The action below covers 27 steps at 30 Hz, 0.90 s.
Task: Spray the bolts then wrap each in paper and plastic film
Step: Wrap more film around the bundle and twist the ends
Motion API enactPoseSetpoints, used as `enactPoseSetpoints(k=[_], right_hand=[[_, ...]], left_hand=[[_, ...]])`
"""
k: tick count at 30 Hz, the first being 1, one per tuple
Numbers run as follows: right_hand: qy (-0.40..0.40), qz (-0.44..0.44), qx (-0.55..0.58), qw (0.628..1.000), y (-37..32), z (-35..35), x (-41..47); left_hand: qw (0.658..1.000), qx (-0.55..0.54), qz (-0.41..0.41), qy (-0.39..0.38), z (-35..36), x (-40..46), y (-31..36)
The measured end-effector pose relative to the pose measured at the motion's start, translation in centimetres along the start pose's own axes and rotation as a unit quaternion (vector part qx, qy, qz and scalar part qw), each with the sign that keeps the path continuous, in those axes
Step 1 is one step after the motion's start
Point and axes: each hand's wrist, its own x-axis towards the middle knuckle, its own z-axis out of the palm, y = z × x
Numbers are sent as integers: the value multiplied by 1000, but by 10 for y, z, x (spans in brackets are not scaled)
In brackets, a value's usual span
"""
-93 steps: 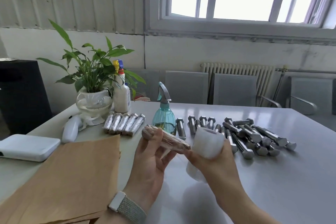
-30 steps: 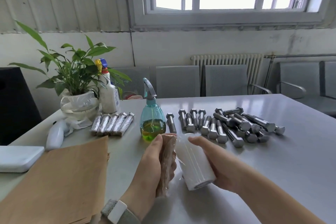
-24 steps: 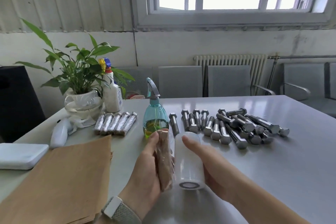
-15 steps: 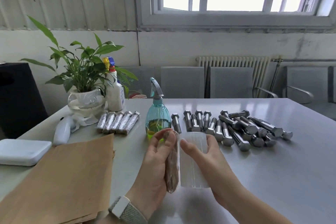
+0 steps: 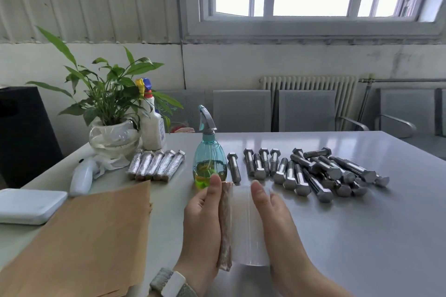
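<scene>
Gripping paper-wrapped bolt (image 5: 225, 226) — left hand (image 5: 201, 226), film roll (image 5: 248, 226) — right hand (image 5: 275, 224)

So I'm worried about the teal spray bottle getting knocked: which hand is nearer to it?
Left. The left hand holds the paper-wrapped bolt with its thumb tip just before the spray bottle; the right hand, on the film roll, sits farther right.

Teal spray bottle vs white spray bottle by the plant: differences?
The teal spray bottle is see-through, with yellow-green liquid low inside; the white spray bottle is opaque. The teal one has a grey trigger and stands mid-table; the white one has a yellow-and-blue head and stands beside the plant. Both stand upright.
</scene>
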Motion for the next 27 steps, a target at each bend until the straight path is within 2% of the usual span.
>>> enactPoseSetpoints(k=[3,5,9,12,21,25,27], right_hand=[[-45,15,-1,999,-6,-2,0],[-40,7,-11,999,-7,-1,0],[-19,-37,-38,998,-5,1,-1],[-6,-71,-77,994,-5,2,-3],[8,-60,-91,994,-9,0,-3],[40,-30,-120,992,-7,0,0],[66,-30,-147,986,-8,-3,2]], left_hand=[[996,79,30,40,-1,0,-1],[992,104,39,62,-2,1,-1],[992,86,59,77,-6,4,2],[993,81,58,57,-4,1,1],[997,-67,-35,9,3,-5,0],[974,-174,-132,-53,7,-11,6],[966,-211,-141,-58,9,-10,6]])
